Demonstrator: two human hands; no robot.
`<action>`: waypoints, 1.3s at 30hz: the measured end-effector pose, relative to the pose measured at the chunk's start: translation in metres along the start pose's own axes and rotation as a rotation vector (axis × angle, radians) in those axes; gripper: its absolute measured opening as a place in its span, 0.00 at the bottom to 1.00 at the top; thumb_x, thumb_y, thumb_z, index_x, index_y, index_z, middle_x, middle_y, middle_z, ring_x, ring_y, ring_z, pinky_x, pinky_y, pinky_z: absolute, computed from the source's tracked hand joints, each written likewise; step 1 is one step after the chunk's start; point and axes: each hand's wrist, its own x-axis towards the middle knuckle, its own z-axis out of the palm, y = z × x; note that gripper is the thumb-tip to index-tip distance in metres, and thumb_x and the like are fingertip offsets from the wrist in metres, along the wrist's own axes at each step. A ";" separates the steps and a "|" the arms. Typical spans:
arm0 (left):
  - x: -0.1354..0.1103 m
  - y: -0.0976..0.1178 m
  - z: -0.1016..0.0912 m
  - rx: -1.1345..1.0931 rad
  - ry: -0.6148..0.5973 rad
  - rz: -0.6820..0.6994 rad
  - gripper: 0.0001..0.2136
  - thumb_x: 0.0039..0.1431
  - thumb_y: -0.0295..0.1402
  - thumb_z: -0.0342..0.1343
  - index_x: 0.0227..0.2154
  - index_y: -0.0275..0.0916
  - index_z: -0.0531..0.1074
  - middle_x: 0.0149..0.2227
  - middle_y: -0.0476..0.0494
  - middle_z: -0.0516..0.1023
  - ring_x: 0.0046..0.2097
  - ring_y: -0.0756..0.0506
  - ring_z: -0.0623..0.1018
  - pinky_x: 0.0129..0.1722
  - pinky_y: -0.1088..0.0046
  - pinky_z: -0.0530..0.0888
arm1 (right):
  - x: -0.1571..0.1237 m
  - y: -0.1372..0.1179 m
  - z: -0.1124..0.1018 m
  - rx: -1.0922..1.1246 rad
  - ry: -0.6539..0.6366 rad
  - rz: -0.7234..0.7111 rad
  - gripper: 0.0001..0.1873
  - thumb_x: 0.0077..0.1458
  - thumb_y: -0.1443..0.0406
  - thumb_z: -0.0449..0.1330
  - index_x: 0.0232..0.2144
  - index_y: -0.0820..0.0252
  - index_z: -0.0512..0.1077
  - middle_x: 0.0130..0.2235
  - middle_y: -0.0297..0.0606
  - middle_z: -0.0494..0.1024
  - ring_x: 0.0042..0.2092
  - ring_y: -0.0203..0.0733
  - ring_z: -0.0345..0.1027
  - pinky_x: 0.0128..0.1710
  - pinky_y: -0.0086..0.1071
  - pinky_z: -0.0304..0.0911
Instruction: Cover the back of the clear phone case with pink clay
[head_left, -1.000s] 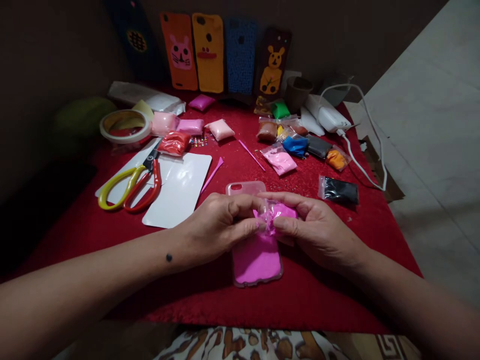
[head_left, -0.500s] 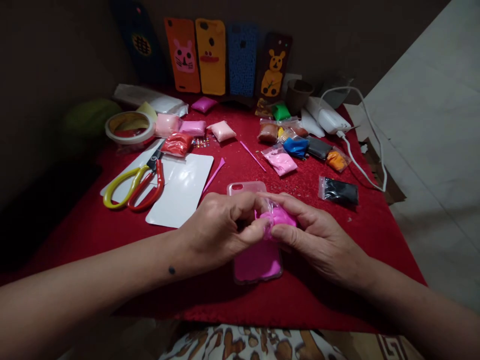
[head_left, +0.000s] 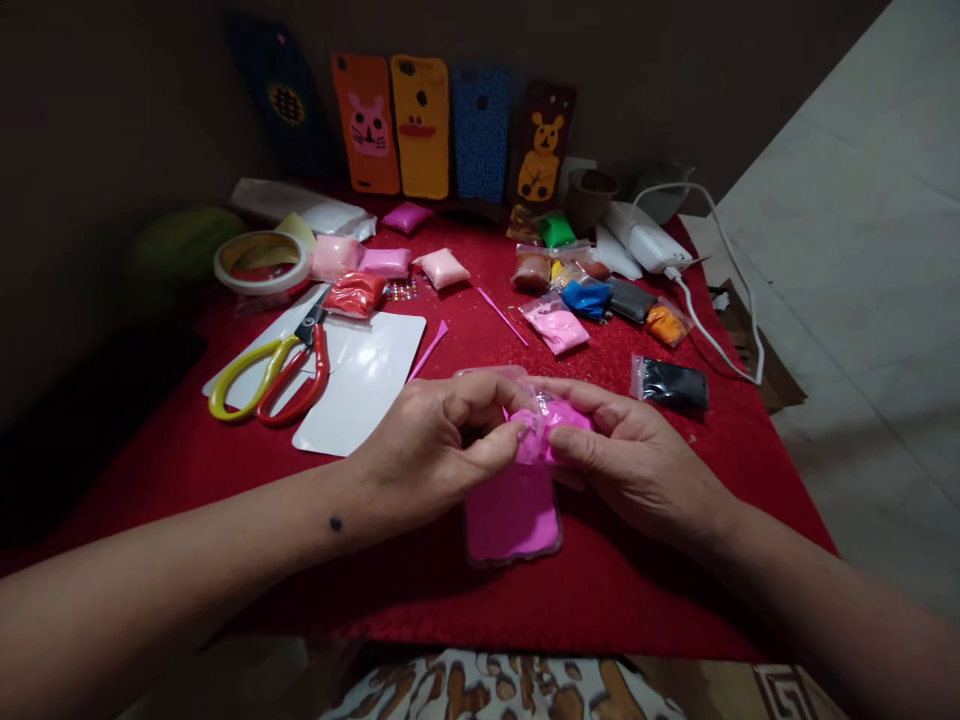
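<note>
Between my two hands is a small clear plastic bag of bright pink clay (head_left: 564, 418). My left hand (head_left: 442, 430) pinches the bag and some pink clay at its left side between thumb and fingers. The other side is gripped by my right hand (head_left: 634, 450), its thumb pressed on the clay. Below them a clear phone case (head_left: 514, 520) lies on the red cloth, its lower part covered with a flat pink layer. My hands hide the middle of the case.
Scissors (head_left: 292, 370) with yellow and red handles lie on white sheets (head_left: 367, 380) at left, near a tape roll (head_left: 262, 258). Pink modelling sticks (head_left: 502, 317) and bagged clays, including a black bag (head_left: 671, 383), lie around. Decorated phone cases (head_left: 421, 125) stand behind; a white cable (head_left: 720, 340) curves at right.
The pink clay in the bag now shows more on the left, by my left thumb, and my fingers have shifted slightly. The whole view has tilted a little.
</note>
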 end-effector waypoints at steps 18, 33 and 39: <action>0.004 0.000 -0.009 -0.353 -0.233 -0.350 0.04 0.59 0.31 0.55 0.31 0.37 0.69 0.16 0.57 0.66 0.15 0.56 0.65 0.14 0.86 0.62 | -0.003 -0.007 -0.002 -0.574 0.103 -0.266 0.21 0.60 0.62 0.62 0.56 0.53 0.72 0.53 0.39 0.75 0.51 0.43 0.70 0.55 0.38 0.63; 0.008 0.003 -0.024 -0.237 0.060 -0.198 0.05 0.59 0.33 0.59 0.34 0.36 0.74 0.20 0.53 0.72 0.19 0.54 0.69 0.19 0.81 0.66 | 0.010 -0.022 -0.033 -0.592 0.364 -0.283 0.19 0.53 0.61 0.66 0.48 0.55 0.75 0.45 0.37 0.79 0.42 0.43 0.71 0.44 0.38 0.66; 0.010 -0.010 -0.022 0.056 0.172 0.028 0.04 0.56 0.26 0.62 0.33 0.38 0.81 0.28 0.49 0.75 0.30 0.53 0.72 0.29 0.78 0.68 | 0.026 -0.023 -0.065 -1.248 0.477 -0.504 0.13 0.56 0.63 0.61 0.43 0.60 0.78 0.41 0.45 0.79 0.44 0.51 0.71 0.48 0.49 0.64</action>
